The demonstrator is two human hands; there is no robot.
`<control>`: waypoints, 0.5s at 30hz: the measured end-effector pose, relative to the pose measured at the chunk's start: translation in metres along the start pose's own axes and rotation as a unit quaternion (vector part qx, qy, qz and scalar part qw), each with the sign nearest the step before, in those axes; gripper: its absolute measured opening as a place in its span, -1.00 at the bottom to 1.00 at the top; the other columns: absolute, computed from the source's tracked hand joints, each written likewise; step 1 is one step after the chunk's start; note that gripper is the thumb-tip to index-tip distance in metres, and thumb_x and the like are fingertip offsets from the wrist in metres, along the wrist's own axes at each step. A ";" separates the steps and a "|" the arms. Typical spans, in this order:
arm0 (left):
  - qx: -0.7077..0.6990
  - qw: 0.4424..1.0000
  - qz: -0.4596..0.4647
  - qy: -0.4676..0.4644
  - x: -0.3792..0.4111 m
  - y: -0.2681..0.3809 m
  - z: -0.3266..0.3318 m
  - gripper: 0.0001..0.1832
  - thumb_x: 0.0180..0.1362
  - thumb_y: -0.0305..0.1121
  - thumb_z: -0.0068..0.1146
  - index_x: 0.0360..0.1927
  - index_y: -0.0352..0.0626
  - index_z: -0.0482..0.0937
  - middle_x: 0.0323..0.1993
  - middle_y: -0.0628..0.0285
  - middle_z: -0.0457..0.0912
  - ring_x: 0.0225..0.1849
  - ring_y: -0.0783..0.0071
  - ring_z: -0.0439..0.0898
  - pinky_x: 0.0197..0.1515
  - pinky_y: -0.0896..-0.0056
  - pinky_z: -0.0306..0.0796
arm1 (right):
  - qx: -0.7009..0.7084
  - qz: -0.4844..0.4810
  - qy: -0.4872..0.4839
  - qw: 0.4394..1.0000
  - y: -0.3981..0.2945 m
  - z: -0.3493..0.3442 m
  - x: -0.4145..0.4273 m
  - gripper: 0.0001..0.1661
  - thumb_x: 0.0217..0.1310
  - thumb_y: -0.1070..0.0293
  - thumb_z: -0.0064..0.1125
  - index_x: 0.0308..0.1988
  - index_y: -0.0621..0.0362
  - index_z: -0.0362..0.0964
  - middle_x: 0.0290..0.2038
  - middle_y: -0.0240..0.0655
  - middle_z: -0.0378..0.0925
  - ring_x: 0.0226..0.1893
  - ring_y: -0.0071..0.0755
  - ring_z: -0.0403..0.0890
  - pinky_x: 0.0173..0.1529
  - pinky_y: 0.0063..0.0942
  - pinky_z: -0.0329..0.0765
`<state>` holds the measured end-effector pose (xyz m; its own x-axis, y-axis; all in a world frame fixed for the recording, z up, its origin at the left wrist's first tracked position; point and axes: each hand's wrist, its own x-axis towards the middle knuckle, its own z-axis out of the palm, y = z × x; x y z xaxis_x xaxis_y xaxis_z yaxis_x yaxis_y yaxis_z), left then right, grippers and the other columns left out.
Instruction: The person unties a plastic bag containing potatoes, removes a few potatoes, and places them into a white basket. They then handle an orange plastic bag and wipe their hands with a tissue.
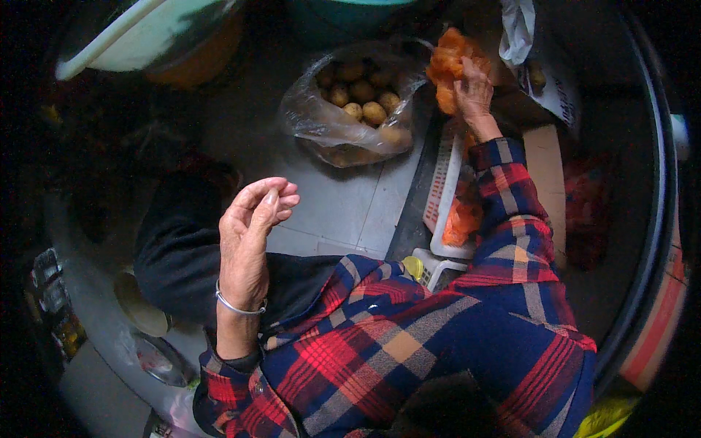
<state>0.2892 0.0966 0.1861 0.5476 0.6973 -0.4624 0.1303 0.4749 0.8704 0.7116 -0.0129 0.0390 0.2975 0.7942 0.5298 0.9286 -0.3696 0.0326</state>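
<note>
My left hand (249, 235), with a silvery bangle at the wrist, is raised over my dark-trousered leg. Its thumb rests against the curled fingers, and nothing shows between them. At the upper right, my right hand (474, 93) grips a crumpled bunch of orange plastic bags (448, 60). Beneath that arm lies a white plastic basket (453, 180) with slotted sides; more orange plastic (461, 222) is inside it. To the left of the right hand, a clear plastic bag (317, 128) stands open on the floor, full of round, brownish potatoes (374, 113).
A pale basin (126, 38) is at the upper left, and a teal tub (350, 22) at the top. Cardboard (545, 180) stands right of the basket. A white plastic bag (516, 33) hangs at the upper right. A smaller basket (446, 271) sits by my lap.
</note>
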 end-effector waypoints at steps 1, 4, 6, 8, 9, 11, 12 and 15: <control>0.000 1.000 -0.001 -0.006 0.002 0.000 0.000 -0.71 0.15 -0.30 -0.09 -0.15 -0.31 0.41 -0.22 0.15 0.51 -0.21 0.50 0.51 -0.15 0.59 0.37 | -0.075 0.013 -0.037 0.996 0.010 0.012 -0.010 -0.37 -0.19 0.38 0.14 -0.01 0.09 0.15 -0.12 -0.13 0.31 -0.17 0.04 0.34 -0.08 -0.02 0.25; 0.006 1.000 -0.002 -0.005 0.001 0.000 0.000 -0.71 0.15 -0.30 -0.09 -0.14 -0.31 0.41 -0.22 0.15 0.51 -0.21 0.50 0.51 -0.14 0.58 0.37 | -0.239 -0.019 -0.214 0.947 0.010 0.052 -0.025 -0.46 -0.08 0.27 0.01 -0.01 0.04 0.17 -0.15 -0.19 0.28 -0.12 0.01 0.29 -0.09 0.00 0.18; 0.010 1.000 -0.005 -0.003 0.001 -0.001 -0.001 -0.71 0.15 -0.31 -0.08 -0.14 -0.31 0.41 -0.22 0.14 0.51 -0.21 0.50 0.51 -0.14 0.57 0.36 | -0.240 -0.036 -0.354 0.903 -0.001 0.058 -0.022 -0.64 0.02 0.30 -0.15 -0.10 0.07 0.24 -0.25 -0.23 0.33 -0.19 -0.12 0.37 -0.19 -0.11 0.25; 0.020 1.000 -0.001 0.002 0.000 -0.002 -0.001 -0.71 0.15 -0.31 -0.08 -0.14 -0.31 0.41 -0.23 0.14 0.51 -0.21 0.49 0.51 -0.13 0.56 0.36 | -0.180 -0.061 -0.384 0.904 -0.009 0.060 -0.022 -0.72 0.01 0.32 -0.12 -0.19 0.08 0.28 -0.31 -0.25 0.35 -0.29 -0.23 0.41 -0.26 -0.19 0.30; 0.024 1.000 0.002 0.001 -0.001 -0.002 0.000 -0.71 0.15 -0.31 -0.08 -0.14 -0.31 0.41 -0.23 0.14 0.52 -0.20 0.49 0.50 -0.13 0.56 0.35 | -0.153 -0.072 -0.398 0.902 -0.009 0.058 -0.024 -0.76 0.00 0.33 -0.11 -0.24 0.09 0.30 -0.35 -0.26 0.36 -0.34 -0.28 0.43 -0.29 -0.23 0.32; 0.021 1.000 0.009 0.006 -0.003 0.000 -0.001 -0.70 0.15 -0.31 -0.08 -0.14 -0.31 0.41 -0.24 0.14 0.52 -0.20 0.48 0.50 -0.13 0.54 0.35 | -0.101 -0.088 -0.291 0.947 -0.010 0.053 -0.033 -0.77 0.00 0.30 -0.07 -0.27 0.13 0.30 -0.37 -0.24 0.38 -0.41 -0.29 0.44 -0.33 -0.32 0.36; 0.019 1.000 0.010 0.004 -0.002 0.002 0.000 -0.70 0.15 -0.31 -0.08 -0.14 -0.31 0.41 -0.24 0.14 0.52 -0.20 0.48 0.50 -0.12 0.54 0.34 | -0.089 -0.048 -0.284 0.953 -0.005 0.057 -0.039 -0.72 0.01 0.29 -0.06 -0.22 0.14 0.27 -0.33 -0.21 0.38 -0.37 -0.25 0.43 -0.29 -0.31 0.36; 0.023 1.000 0.009 -0.001 -0.002 0.002 0.000 -0.70 0.15 -0.30 -0.08 -0.14 -0.31 0.42 -0.25 0.15 0.52 -0.20 0.47 0.50 -0.12 0.52 0.34 | -0.043 0.066 -0.261 0.962 0.003 0.089 -0.070 -0.56 0.03 0.24 -0.04 -0.08 0.20 0.19 -0.21 -0.10 0.37 -0.23 -0.12 0.41 -0.17 -0.27 0.34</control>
<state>0.2886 0.0966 0.1888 0.5525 0.7038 -0.4466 0.1580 0.4376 0.8852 0.7136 -0.0263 -0.0736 0.5026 0.8637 0.0370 0.8604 -0.5039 0.0760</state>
